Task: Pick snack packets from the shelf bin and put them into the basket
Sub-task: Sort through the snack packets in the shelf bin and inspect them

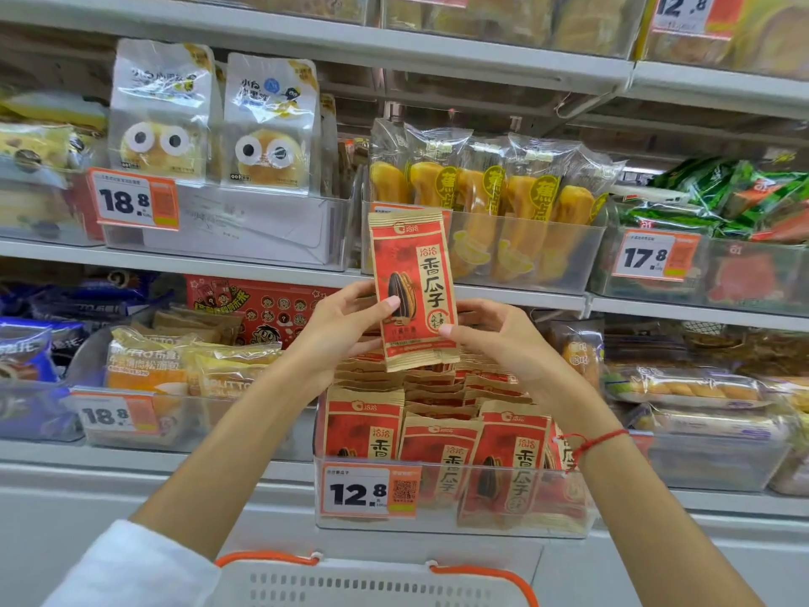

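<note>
Below waits my basket [372,580]. Both hands, left [346,326] and right [494,335], pinch one sunflower-seed packet [413,295] by its edges. Such a light pinch could let it slip back into the shelf bin [451,525].

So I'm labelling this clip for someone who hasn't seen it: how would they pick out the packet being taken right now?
Find the clear shelf bin with the 12.8 price tag, just above the white basket. Directly above it, the left hand and right hand hold one red-and-tan sunflower seed packet upright. Its lookalikes all sit in the bin; only this one is raised.
</note>
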A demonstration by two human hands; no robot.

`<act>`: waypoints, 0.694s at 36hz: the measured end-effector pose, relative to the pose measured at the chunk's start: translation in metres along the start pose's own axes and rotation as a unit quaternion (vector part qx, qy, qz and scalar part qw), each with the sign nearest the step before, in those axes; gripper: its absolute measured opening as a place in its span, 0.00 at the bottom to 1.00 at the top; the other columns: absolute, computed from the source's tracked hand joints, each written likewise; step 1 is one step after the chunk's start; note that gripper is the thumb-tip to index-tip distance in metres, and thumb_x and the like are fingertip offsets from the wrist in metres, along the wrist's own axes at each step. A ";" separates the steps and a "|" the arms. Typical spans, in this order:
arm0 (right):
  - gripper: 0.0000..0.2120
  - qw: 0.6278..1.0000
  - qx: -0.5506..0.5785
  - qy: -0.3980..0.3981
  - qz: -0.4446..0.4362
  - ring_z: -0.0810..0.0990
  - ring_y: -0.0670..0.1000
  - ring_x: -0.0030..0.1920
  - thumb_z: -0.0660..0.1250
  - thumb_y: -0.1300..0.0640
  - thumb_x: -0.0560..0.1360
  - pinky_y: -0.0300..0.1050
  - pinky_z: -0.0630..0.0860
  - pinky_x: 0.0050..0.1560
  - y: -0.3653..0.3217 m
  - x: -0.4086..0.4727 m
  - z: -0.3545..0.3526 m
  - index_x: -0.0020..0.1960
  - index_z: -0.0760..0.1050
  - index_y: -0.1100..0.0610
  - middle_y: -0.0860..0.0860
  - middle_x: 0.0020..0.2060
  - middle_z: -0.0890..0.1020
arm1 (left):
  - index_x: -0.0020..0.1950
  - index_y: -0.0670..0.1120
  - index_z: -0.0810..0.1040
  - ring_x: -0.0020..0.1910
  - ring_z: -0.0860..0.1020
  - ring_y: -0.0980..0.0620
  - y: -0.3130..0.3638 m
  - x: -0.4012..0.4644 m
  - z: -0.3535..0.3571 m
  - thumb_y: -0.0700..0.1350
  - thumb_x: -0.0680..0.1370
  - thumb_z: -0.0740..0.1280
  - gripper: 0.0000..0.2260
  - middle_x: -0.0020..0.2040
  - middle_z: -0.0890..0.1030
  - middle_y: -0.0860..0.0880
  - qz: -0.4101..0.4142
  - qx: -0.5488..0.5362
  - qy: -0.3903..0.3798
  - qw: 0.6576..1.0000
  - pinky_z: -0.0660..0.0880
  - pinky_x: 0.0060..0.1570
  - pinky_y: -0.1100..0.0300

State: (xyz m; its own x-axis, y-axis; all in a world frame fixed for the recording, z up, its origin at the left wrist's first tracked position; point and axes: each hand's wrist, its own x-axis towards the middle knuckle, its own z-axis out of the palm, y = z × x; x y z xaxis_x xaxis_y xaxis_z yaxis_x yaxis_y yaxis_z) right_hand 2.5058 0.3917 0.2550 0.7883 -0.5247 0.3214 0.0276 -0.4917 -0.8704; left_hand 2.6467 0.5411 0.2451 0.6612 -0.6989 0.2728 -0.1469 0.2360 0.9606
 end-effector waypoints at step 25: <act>0.21 0.995 -0.034 -0.030 -0.084 0.80 0.43 0.55 0.74 0.42 0.68 0.49 0.75 0.62 -0.005 -0.017 0.019 0.58 0.75 0.46 0.45 0.53 0.83 | 0.64 0.54 0.74 0.55 0.79 0.58 0.016 -0.011 0.014 0.58 0.60 0.75 0.33 0.57 0.80 0.55 0.038 0.069 0.032 0.996 0.79 0.49 0.62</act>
State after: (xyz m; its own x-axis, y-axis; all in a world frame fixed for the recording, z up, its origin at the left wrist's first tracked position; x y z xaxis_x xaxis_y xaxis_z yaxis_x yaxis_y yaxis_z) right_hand 2.5040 0.4164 0.2468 0.8113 -0.3894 0.4361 0.1227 -0.6159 -0.7782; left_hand 2.6267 0.5431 0.2578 0.6890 -0.6372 0.3453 -0.2957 0.1879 0.9366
